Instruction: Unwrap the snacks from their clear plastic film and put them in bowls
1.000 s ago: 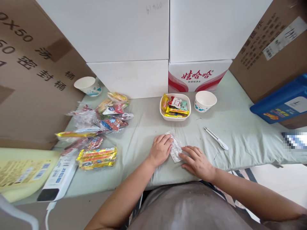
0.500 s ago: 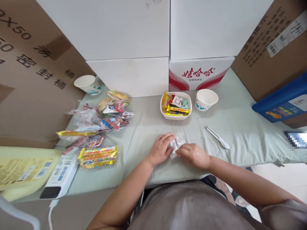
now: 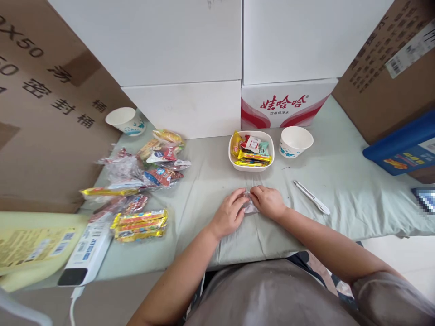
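Note:
A small clear plastic wrapper lies crumpled on the pale green cloth, pinched between both hands. My left hand has its fingertips closed on the wrapper's left side. My right hand is curled over its right side, hiding most of it. Just behind the hands stands a white square dish filled with several snack packets. A white paper cup sits to the right of the dish.
A white pen-like tool lies right of my hands. A heap of snack packets covers the left side, with another paper cup behind it. White and brown boxes wall in the back and sides. A white device lies front left.
The wrapper lay flat under my spread hands; both hands have closed together over it and bunched it up, shifting slightly away from me.

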Demonstrator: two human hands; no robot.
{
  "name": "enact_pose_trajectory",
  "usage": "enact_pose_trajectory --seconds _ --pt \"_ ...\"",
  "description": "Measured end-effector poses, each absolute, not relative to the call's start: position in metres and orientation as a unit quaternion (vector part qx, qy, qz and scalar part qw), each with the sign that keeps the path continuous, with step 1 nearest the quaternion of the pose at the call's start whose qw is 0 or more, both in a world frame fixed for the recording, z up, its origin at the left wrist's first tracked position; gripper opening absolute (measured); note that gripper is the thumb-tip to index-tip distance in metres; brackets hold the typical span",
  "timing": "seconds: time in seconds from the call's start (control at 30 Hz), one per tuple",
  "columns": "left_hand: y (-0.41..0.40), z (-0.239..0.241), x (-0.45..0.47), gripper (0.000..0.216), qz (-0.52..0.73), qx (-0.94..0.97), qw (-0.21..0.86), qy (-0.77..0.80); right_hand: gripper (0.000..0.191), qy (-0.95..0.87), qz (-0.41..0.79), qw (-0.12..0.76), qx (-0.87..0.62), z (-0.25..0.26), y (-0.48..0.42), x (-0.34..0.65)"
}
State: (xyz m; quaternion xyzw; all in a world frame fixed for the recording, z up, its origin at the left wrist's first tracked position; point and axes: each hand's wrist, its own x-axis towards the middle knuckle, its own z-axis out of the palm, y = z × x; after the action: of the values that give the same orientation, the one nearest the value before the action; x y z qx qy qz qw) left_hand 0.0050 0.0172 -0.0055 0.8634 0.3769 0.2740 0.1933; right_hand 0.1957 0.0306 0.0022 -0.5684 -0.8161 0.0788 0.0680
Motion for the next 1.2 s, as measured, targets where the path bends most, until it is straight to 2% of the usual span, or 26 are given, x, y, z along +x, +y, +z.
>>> enact_pose_trajectory --seconds 0.07,0.17,0.3,0.43,0.53,0.73,0.93,1.0,1.07,1.13,1.2 --pt "0.017 -0.006 0.006 0.024 0.261 0.853 0.164 0.421 0.029 -0.819 0.069 0.070 -0.565 0.001 0.031 0.196" --pt "0.018 -0.007 0.007 0.022 0.251 0.834 0.136 0.472 0.026 -0.814 0.050 0.082 -0.573 0.002 0.035 0.204" --pt "0.019 -0.007 0.006 0.022 0.259 0.834 0.139 0.467 0.021 -0.784 -0.004 0.153 -0.602 0.013 0.040 0.224" --pt "0.020 -0.006 0.007 0.020 0.259 0.832 0.144 0.469 0.021 -0.856 0.042 0.206 -0.472 0.016 0.026 0.223" --pt "0.019 -0.006 0.009 0.025 0.252 0.826 0.137 0.484 0.023 -0.887 0.083 0.178 -0.418 0.010 0.011 0.207" --pt "0.017 -0.008 0.009 0.039 0.252 0.825 0.124 0.491 0.038 -0.878 0.085 0.120 -0.456 0.011 0.009 0.195" --pt "0.018 -0.009 0.003 0.040 0.258 0.838 0.113 0.468 0.020 -0.898 0.112 0.101 -0.414 0.011 0.015 0.204" --pt "0.018 -0.009 0.002 0.038 0.257 0.841 0.112 0.463 0.023 -0.899 0.121 0.131 -0.400 0.018 0.022 0.221" --pt "0.018 -0.010 0.001 0.036 0.254 0.843 0.112 0.461 0.026 -0.879 0.102 0.197 -0.423 0.037 0.039 0.247" --pt "0.018 -0.011 0.002 0.036 0.252 0.843 0.111 0.463 0.026 -0.825 0.033 0.275 -0.493 0.065 0.067 0.277" --pt "0.018 -0.011 0.002 0.036 0.247 0.842 0.109 0.467 0.026 -0.751 -0.037 0.289 -0.593 0.093 0.103 0.303"
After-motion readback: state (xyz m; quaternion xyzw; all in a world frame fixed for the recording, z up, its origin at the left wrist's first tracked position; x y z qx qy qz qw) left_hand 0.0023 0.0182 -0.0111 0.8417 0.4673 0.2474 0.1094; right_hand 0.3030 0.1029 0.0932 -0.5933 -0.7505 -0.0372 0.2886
